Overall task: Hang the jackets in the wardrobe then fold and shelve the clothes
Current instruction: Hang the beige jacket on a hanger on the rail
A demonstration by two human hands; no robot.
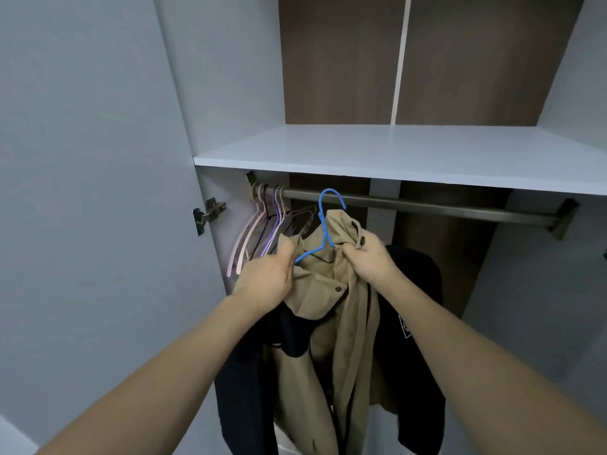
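Mid-frame, both hands, left hand (266, 277) and right hand (368, 257), fingers closed on the beige jacket (331, 310), fit its blue hanger (323, 224); rail (427, 206) unreached, folding undone.

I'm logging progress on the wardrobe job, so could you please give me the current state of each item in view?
Beige jacket: draped on the blue hanger, gripped by both hands, not yet on the rail.
Blue hanger: hook raised in front of the rail, apparently not hooked on.
Left hand: closed on the jacket's shoulder.
Right hand: closed on the collar.
Dark jacket: behind the beige one; its hanger is hidden.
Spare hangers: hanging empty at the rail's left end.
Shelf: bare.
Wardrobe door: open.
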